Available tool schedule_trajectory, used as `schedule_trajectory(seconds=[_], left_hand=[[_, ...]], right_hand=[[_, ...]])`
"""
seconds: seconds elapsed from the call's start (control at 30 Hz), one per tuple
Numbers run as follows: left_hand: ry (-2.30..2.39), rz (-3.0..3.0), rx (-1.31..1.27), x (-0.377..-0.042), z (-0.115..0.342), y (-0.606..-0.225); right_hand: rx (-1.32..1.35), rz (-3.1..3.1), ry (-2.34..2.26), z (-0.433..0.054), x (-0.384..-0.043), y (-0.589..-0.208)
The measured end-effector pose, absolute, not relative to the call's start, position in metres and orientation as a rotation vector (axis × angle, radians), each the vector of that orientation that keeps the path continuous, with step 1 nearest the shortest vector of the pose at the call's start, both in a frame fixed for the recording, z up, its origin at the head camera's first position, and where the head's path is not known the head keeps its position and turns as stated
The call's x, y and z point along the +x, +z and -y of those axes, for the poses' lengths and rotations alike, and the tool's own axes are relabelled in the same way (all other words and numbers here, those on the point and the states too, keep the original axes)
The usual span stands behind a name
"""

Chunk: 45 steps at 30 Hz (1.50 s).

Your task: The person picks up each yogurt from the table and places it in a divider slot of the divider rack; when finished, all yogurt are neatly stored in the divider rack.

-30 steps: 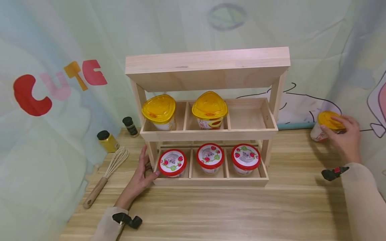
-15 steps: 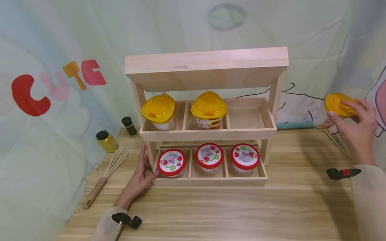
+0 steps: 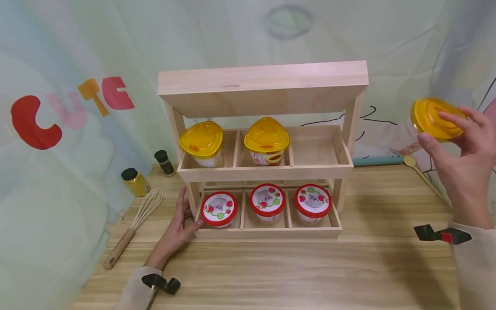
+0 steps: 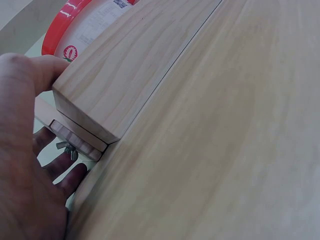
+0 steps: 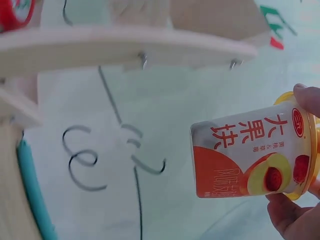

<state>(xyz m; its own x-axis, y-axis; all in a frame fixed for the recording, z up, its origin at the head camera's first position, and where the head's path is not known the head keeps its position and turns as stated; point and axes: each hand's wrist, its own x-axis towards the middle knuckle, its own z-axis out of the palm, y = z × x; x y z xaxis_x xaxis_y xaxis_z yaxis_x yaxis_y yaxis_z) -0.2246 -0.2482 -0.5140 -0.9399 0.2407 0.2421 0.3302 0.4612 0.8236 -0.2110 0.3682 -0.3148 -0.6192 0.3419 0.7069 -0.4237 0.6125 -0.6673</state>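
My right hand (image 3: 472,161) holds a yogurt cup (image 3: 435,118) by its yellow lid, raised above the table and tilted. In the right wrist view, the cup (image 5: 230,155) shows a peach picture and faces the rack's side. My left hand (image 3: 174,237) grips the lower left front corner of a two-tier wooden rack (image 3: 267,174); its thumb lies over the edge and its fingers reach along the side. Two yellow-lidded cups (image 3: 267,135) stand in the upper left and middle compartments; the upper right one is bare. Three red-lidded cups (image 3: 267,200) fill the lower tier.
Left of the rack lie a whisk (image 3: 133,230), a yellow jar (image 3: 135,181) and a small black-capped bottle (image 3: 164,162). A wooden spoon (image 3: 422,174) lies at the back right, near a teal rod-like thing (image 3: 377,161) along the curtain.
My right hand has lifted the yellow-lidded yogurt cup off the table, tilting it and bringing it up, uncovering the wooden spoon. My left hand stays on the rack.
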Motion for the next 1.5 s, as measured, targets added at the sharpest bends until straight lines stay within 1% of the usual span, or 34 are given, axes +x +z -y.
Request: schedule_trajectory(seconds=[0.13, 0.27, 0.73, 0.83, 1.07, 1.5], left_hand=[[-1.508, 2.615, -0.499, -0.224, 0.248, -0.515], [-1.515, 2.614, -0.499, -0.224, 0.248, -0.515], [-1.524, 2.588, -0.526, -0.224, 0.248, -0.515], [-1.525, 2.583, -0.537, -0.225, 0.248, -0.516], [-1.519, 2.586, -0.535, -0.226, 0.249, -0.516], [-1.515, 2.611, -0.505, -0.224, 0.247, -0.513]], right_hand=[[0.133, 1.914, 1.154, -0.346, -0.196, -0.299], [0.196, 1.874, 1.225, -0.331, -0.189, -0.29], [0.462, 1.788, 1.48, -0.285, -0.192, -0.293], [0.469, 1.796, 1.497, -0.277, -0.194, -0.294], [0.397, 1.865, 1.452, -0.259, -0.204, -0.299], [0.412, 1.903, 1.406, -0.238, -0.228, -0.311]])
